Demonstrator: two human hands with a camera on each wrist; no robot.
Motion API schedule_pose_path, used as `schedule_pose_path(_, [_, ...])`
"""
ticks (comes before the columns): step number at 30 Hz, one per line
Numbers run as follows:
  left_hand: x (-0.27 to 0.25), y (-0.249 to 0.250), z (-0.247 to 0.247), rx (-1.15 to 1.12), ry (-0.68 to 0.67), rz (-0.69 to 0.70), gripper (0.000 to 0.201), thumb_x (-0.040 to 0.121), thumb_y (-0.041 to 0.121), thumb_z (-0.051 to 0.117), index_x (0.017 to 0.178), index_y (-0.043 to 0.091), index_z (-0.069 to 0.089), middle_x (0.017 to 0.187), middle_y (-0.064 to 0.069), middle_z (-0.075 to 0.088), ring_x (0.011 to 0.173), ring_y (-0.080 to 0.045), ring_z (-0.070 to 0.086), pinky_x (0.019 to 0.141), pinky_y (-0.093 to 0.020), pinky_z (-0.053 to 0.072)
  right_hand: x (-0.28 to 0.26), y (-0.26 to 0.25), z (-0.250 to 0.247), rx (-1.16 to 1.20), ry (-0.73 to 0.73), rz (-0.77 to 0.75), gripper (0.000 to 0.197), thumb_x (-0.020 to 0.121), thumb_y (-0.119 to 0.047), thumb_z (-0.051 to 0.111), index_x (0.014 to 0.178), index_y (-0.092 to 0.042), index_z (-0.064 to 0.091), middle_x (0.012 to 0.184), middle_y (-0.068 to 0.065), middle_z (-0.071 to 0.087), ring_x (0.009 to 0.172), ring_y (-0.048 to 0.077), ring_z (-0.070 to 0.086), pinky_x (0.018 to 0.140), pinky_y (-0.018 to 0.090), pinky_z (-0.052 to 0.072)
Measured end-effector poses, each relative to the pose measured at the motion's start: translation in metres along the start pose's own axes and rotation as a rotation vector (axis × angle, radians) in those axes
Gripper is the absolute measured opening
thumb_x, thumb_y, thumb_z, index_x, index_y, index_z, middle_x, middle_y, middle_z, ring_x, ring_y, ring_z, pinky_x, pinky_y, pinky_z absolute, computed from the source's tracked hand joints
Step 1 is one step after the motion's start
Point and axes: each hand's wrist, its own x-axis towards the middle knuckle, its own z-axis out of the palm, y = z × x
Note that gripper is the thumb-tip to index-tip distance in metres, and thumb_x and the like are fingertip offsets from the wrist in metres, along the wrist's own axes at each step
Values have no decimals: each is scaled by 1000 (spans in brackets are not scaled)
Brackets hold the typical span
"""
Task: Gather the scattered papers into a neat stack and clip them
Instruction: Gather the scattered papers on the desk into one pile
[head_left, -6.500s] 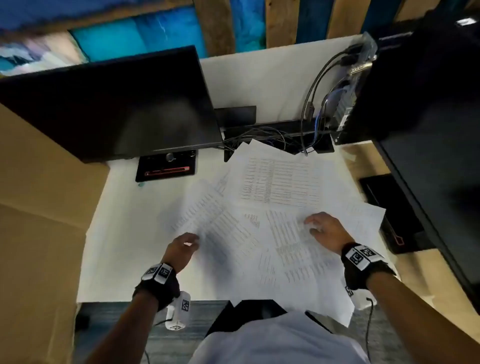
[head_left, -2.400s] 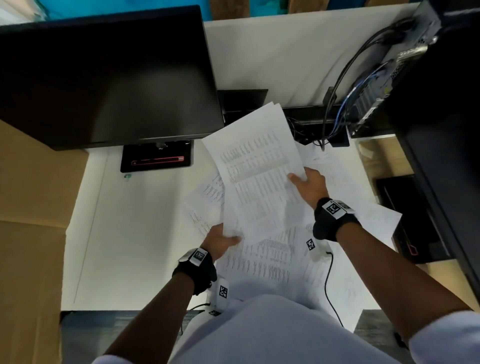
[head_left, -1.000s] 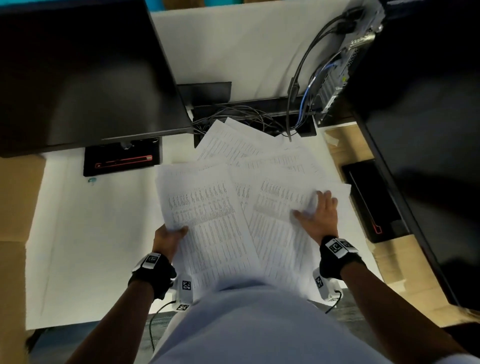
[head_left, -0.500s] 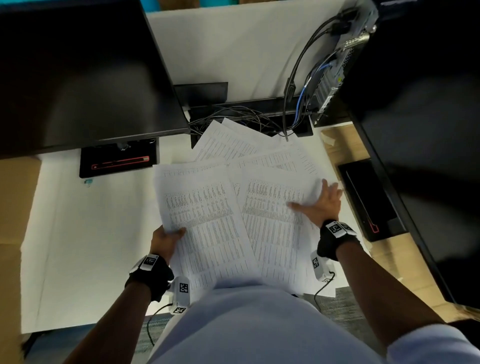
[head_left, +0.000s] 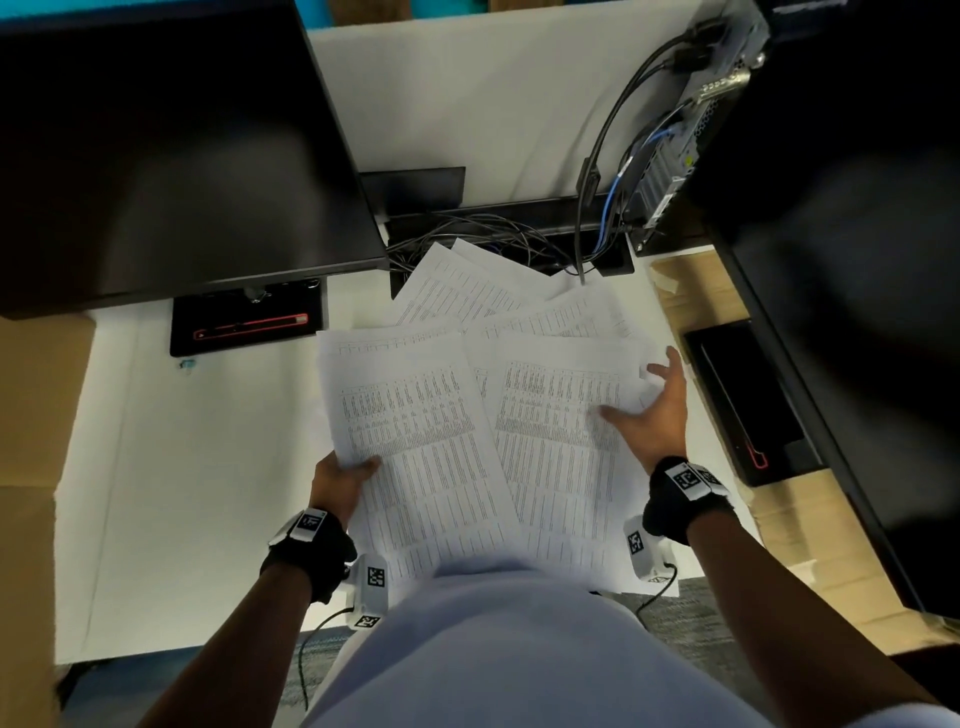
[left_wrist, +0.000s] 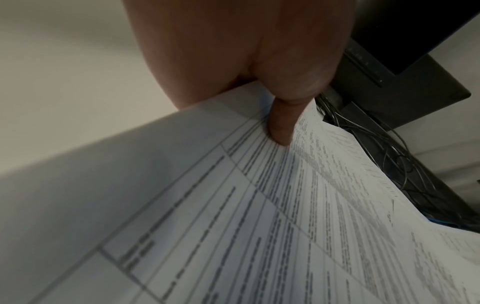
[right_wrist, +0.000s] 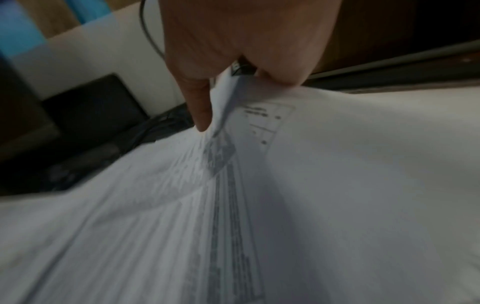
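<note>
Several papers (head_left: 545, 415) lie fanned toward the desk's (head_left: 208, 467) near right edge, the left hand (head_left: 340, 480) pinching one bundle while the right hand (head_left: 657, 410) spreads flat, apparently sweeping loose sheets together.

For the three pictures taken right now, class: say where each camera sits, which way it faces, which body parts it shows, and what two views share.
Head: worn high, facing down at the desk; shows both forearms, left hand, right hand.
Left wrist: looks along the left hand, its thumb pinching a printed sheet.
Right wrist: looks along the right hand at blurred papers.
Shared: the head and left wrist views both show the cables behind the papers.
</note>
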Motion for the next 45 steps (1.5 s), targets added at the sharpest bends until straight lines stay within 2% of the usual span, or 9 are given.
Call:
schedule_pose_path(6, [0, 2, 0, 0, 6, 8, 33, 81, 4, 72, 113, 2, 66, 104, -16, 70, 93, -33, 67, 90, -48, 54, -11, -1, -14, 139, -448, 266, 64, 49, -23, 95, 104, -16, 63, 106, 0, 72, 103, 22, 67, 96, 41, 52])
schedule_pose_path(10, [4, 10, -11, 4, 190, 61, 27, 81, 6, 72, 107, 1, 67, 99, -17, 69, 90, -28, 64, 83, -40, 52, -2, -4, -17, -167, -340, 185, 38, 72, -18, 86, 93, -8, 56, 108, 11, 64, 90, 23, 62, 76, 31, 52])
schedule_pose_path(16, [14, 14, -53, -24, 428, 85, 41, 83, 11, 71, 120, -2, 62, 115, -18, 67, 105, -30, 64, 90, -33, 47, 17, -31, -49, -105, -327, 14, 33, 77, -10, 80, 104, -4, 64, 104, 9, 67, 97, 24, 65, 82, 30, 52])
schedule_pose_path(23, [18, 4, -68, 110, 368, 104, 37, 81, 17, 74, 114, 2, 65, 112, -22, 69, 105, -40, 66, 92, -45, 52, 23, -13, -64, -334, -193, -5, 44, 83, -18, 75, 118, 4, 63, 118, 20, 68, 112, 34, 63, 93, 33, 46])
schedule_pose_path(29, [4, 12, -44, 179, 292, 175, 38, 86, 18, 71, 119, 2, 64, 116, -20, 68, 108, -35, 63, 90, -40, 49, 10, -13, -75, 50, -355, 31, 61, 62, -42, 87, 111, -10, 68, 111, 5, 72, 105, 21, 68, 95, 37, 49])
schedule_pose_path(33, [2, 14, -32, 234, 159, 219, 35, 86, 21, 72, 116, 5, 65, 112, -17, 69, 106, -33, 64, 89, -40, 50, 10, -19, -77, 17, -474, 79, 49, 70, -17, 85, 114, -11, 65, 113, 4, 71, 106, 22, 67, 99, 45, 50])
schedule_pose_path(38, [-2, 24, -13, 197, -72, 202, 30, 84, 15, 73, 114, 14, 66, 108, -9, 69, 103, -26, 64, 93, -38, 50, 24, 9, -52, -328, -438, 95, 91, 42, -70, 85, 108, -12, 62, 108, 4, 70, 101, 21, 67, 91, 42, 55])
schedule_pose_path(41, [0, 27, -5, 180, -116, 157, 33, 85, 15, 72, 117, 11, 65, 111, -9, 70, 105, -27, 65, 98, -42, 49, 13, -1, -41, -382, -373, 75, 56, 71, -40, 83, 113, -7, 65, 114, 13, 69, 108, 31, 64, 94, 39, 52])
schedule_pose_path(45, [12, 21, 0, 309, 21, 109, 40, 84, 21, 72, 120, 6, 64, 116, -15, 69, 107, -34, 65, 96, -46, 52, 14, 0, -34, -352, -339, 118, 44, 81, -25, 78, 117, -4, 64, 119, 15, 67, 112, 33, 62, 95, 37, 50])
